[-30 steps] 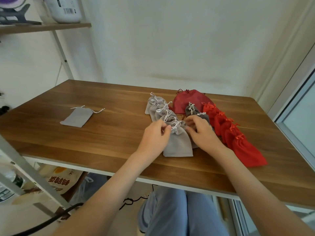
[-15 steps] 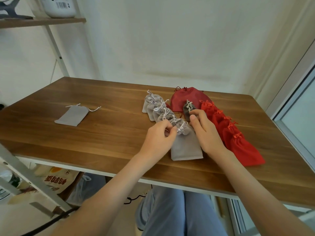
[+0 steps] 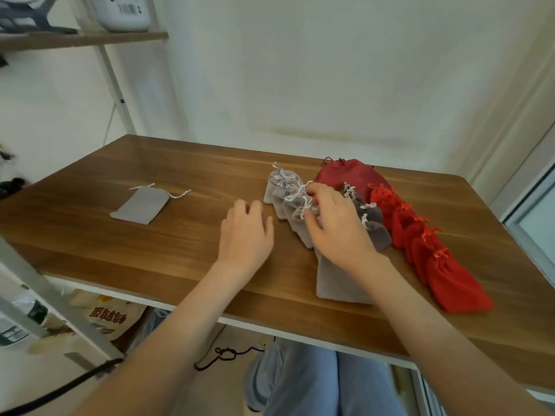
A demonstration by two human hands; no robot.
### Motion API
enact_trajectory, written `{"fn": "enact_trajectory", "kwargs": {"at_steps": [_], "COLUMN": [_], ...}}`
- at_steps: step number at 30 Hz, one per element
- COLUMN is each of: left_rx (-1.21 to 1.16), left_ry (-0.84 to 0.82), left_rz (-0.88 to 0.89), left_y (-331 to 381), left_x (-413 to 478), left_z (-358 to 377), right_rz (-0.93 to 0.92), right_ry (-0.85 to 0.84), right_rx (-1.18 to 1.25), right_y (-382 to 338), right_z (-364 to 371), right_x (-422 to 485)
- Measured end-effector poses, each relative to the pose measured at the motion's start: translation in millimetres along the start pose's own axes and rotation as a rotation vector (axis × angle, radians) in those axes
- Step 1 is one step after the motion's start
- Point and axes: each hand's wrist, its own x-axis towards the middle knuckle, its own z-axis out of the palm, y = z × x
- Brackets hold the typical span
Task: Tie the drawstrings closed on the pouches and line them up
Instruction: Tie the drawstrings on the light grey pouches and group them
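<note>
Head camera, looking down at a wooden table (image 3: 180, 250). The left hand (image 3: 246, 232) is over bare wood, fingers loosely bent and slightly spread, holding nothing. Just right of it, the right hand (image 3: 339, 226) lies on the top of the near grey pouch (image 3: 336, 280), fingers curled at its neck; whether they pinch the cord cannot be told. That pouch ends a slanted, overlapping grey row (image 3: 283, 187) with white bows. Further right lie dark grey pouches (image 3: 375, 229), then a red row (image 3: 441, 265) with tied bows, and a large dark red pouch (image 3: 348, 175) behind. A loose grey pouch (image 3: 141, 204) lies flat far left, cords untied. A shelf (image 3: 90, 37) holds a white container (image 3: 123, 10) with a barcode. Under the table, a bag (image 3: 108, 316) bears red-brown characters, unreadable.
</note>
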Motion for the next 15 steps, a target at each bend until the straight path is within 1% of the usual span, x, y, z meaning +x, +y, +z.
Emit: {"fn": "enact_trajectory", "kwargs": {"at_steps": [2,5,9,11,13,15], "left_rx": [0.151,0.276,0.339,0.355,0.336,0.337], "left_ry": [-0.056,-0.100,-0.171,-0.180,-0.155,-0.106], "left_rz": [-0.139,-0.276,-0.442,-0.512,-0.570,-0.562], "left_y": [-25.3,-56.9,-87.8,-103.7,-119.4,-130.7], "left_x": [8.7,17.8,26.8,31.3,36.0,40.4], "left_z": [-3.5,-12.0,-19.6,-21.7,-24.0,-28.2], "right_rz": [-0.057,-0.099,-0.129,-0.127,-0.121,-0.113], "right_ry": [-0.050,-0.138,-0.226,-0.263,-0.304,-0.340], "right_rx": [0.006,0.040,0.054,0.050,0.060,0.063], "right_y": [-20.1,-43.1,-61.6,-65.9,-68.8,-70.2], "right_z": [13.4,37.2,63.8,74.6,83.0,90.1], "right_x": [14.7,32.8,46.0,51.5,55.5,58.6]}}
